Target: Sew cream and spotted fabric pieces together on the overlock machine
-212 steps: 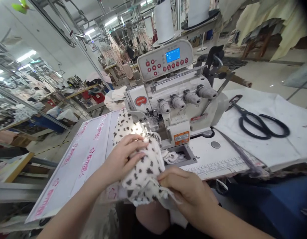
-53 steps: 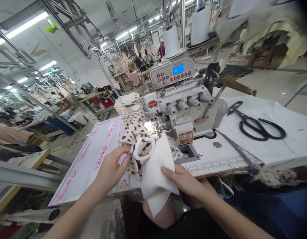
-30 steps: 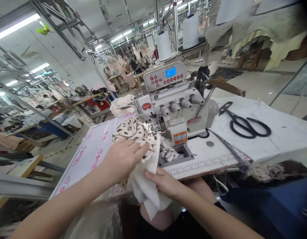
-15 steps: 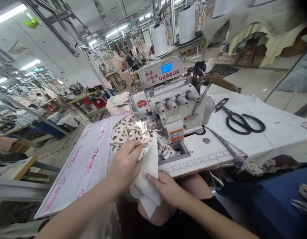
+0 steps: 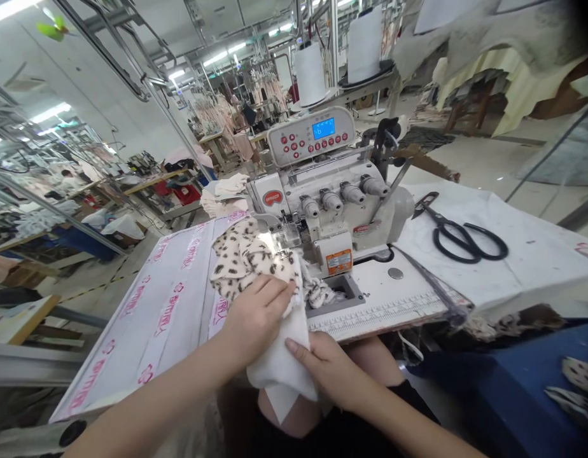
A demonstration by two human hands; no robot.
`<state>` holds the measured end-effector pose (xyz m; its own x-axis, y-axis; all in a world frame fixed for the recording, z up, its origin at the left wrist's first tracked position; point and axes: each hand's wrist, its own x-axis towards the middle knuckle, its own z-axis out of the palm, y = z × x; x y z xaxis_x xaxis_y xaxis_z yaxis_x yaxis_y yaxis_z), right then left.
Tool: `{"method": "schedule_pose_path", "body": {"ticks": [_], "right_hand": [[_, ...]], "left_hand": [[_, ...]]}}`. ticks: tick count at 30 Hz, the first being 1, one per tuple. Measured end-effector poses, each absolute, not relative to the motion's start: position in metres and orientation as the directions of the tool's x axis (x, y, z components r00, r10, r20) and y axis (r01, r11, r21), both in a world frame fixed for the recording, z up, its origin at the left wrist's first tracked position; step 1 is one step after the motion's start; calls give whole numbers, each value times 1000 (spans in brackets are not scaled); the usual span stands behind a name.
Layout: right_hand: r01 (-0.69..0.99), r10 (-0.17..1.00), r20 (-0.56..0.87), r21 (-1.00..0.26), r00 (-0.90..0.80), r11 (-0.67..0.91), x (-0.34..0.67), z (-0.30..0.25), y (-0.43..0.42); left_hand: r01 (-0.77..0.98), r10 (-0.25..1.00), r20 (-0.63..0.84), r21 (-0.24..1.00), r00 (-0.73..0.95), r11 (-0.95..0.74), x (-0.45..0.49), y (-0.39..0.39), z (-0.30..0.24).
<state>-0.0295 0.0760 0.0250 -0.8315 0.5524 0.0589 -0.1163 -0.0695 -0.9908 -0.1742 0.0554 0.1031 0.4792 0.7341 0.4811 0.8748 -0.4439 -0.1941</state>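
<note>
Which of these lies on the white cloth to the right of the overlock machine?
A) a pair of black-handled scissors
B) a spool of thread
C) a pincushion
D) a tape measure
A: the black-handled scissors lie on the white cloth, beside the overlock machine.

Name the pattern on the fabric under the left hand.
Dark brown spots on cream fabric; shows best in the head view.

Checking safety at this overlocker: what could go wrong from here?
The left hand presses the spotted fabric close to the presser foot, so fingers might stray toward the needle area if the overlocker runs. The white fabric, held by the right hand, hangs past the table edge, and its drag could pull the layers out of line. The bunched spotted fabric beside the table opening could possibly snag.
</note>
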Motion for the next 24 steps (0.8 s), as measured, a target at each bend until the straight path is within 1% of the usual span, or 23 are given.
{"method": "schedule_pose_path", "body": {"ticks": [6,8,10,12,15,18,20,24], "right_hand": [[-39,625,28,-999,-780,-4,-34,25,94],[-36,636,22,-999,-771,-9,-35,27,99],[-60,659,51,-998,-750,10,-35,30,101],[-88,697,104,-994,-710,59,-33,31,99],[-74,744,131,-991,-655,109,-30,28,92],[-51,735,125,-991,-666,122,-29,21,87],[-50,725,136,-989,-676,139,-29,17,86],[-44,718,146,-986,-681,159,-28,16,89]], "left_hand": [[830,719,418,-337,554,-444,-187,75,106],[810,701,413,-378,581,-449,-191,80,107],[807,703,408,-396,582,-438,-193,82,107],[832,726,421,-381,544,-402,-190,79,106],[891,745,493,-307,448,-333,-181,69,103],[935,752,557,-235,353,-265,-172,59,103],[951,768,561,-210,308,-228,-168,55,105],[956,783,548,-190,294,-226,-165,53,111]]}}
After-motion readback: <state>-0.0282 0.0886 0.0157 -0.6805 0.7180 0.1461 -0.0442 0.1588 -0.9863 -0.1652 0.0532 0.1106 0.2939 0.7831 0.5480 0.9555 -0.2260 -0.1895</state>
